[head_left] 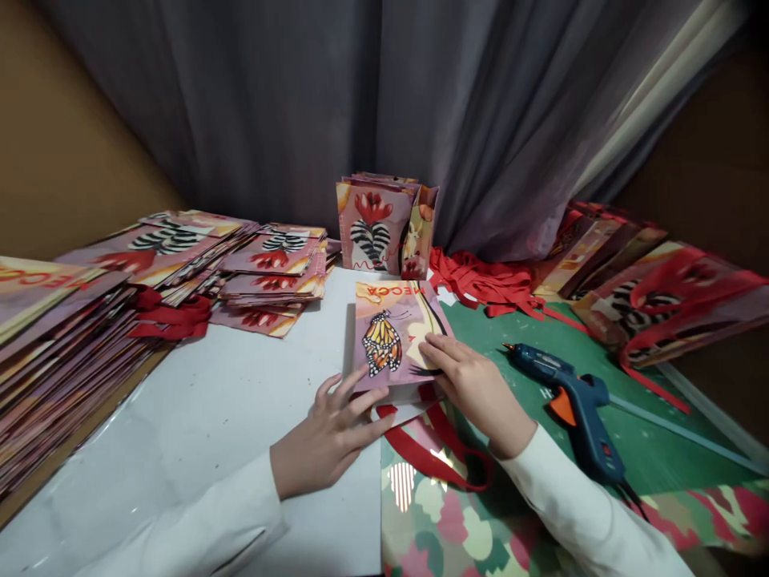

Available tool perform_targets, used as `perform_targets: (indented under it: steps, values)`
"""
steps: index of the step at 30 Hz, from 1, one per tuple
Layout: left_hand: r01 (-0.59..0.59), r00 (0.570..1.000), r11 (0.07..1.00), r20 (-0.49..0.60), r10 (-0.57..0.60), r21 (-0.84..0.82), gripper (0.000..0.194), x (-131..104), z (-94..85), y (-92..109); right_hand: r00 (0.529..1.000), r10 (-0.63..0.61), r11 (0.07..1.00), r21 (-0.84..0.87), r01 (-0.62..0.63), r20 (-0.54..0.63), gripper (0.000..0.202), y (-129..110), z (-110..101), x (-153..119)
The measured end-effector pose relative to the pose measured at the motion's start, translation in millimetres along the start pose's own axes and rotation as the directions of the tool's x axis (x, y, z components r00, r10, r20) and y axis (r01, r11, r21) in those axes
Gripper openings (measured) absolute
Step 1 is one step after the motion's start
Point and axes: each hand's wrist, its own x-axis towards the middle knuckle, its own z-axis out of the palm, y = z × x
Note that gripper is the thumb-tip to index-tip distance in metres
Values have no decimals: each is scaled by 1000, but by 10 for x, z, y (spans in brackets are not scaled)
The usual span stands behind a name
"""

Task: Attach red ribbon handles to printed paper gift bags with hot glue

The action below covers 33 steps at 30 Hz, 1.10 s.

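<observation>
A printed paper bag (384,353) with a butterfly picture lies in front of me, its open end towards me. A red ribbon handle (432,457) loops out from that end. My left hand (330,433) is at the bag's near left corner, fingers spread and fingertips at its edge. Across the bag's right side rests my right hand (472,385), its fingers stretched over the print; its thumb is hidden. To the right of it a blue glue gun (568,409) with an orange trigger lies on a green cutting mat (501,332).
Flat printed bags (66,361) are stacked at the left, with more bags (276,268) behind. Standing bags (376,224) are at the back. Red ribbons (486,280) lie heaped beyond the mat. Ribbon-handled bags (666,296) stand at the right. A grey curtain (300,104) hangs behind.
</observation>
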Motion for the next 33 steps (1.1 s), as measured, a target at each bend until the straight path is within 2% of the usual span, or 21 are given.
perform_targets:
  steps: [4, 6, 8, 9, 11, 13, 15, 19, 24, 29, 33]
  values:
    - [-18, 999, 999, 43, 17, 27, 53, 10, -15, 3, 999, -4, 996, 84, 7, -40, 42, -42, -82, -56]
    - [0, 998, 999, 64, -3, 48, 52, 23, -23, 26, 991, 57, 989, 140, -40, -122, 28, -195, -111, -154]
    - [26, 996, 998, 80, -30, 56, 51, 47, -28, 57, 972, 171, 969, 205, -137, -159, 20, -431, -85, -301]
    - [37, 995, 998, 86, -42, 57, 51, 62, -30, 74, 973, 199, 960, 223, -169, -119, 21, -561, -44, -389]
    - [55, 994, 997, 88, -60, 61, 51, 92, -32, 107, 983, 177, 965, 204, -165, -39, 22, -804, 94, -571]
    - [67, 993, 995, 89, -73, 68, 52, 115, -34, 136, 995, 89, 989, 125, -82, -52, 36, -982, 271, -737]
    - [82, 991, 994, 99, -89, 72, 55, 127, -35, 158, 993, 57, 998, 43, -53, -100, 43, -1083, 427, -861]
    - [109, 985, 992, 124, -117, 68, 58, 131, -16, 190, 965, 182, 982, -22, -190, -189, 40, -1149, 522, -948]
    - [145, 982, 988, 114, -151, 55, 58, 158, 40, 252, 977, 116, 990, -55, -127, -182, 36, -1211, 465, -894]
    - [157, 983, 986, 88, -163, 63, 57, 190, 68, 311, 936, 229, 970, -18, -243, -269, 32, -1322, 567, -911]
    - [171, 979, 982, 99, -179, 82, 57, 196, 63, 322, 925, 232, 970, 0, -244, -302, 31, -1367, 640, -947]
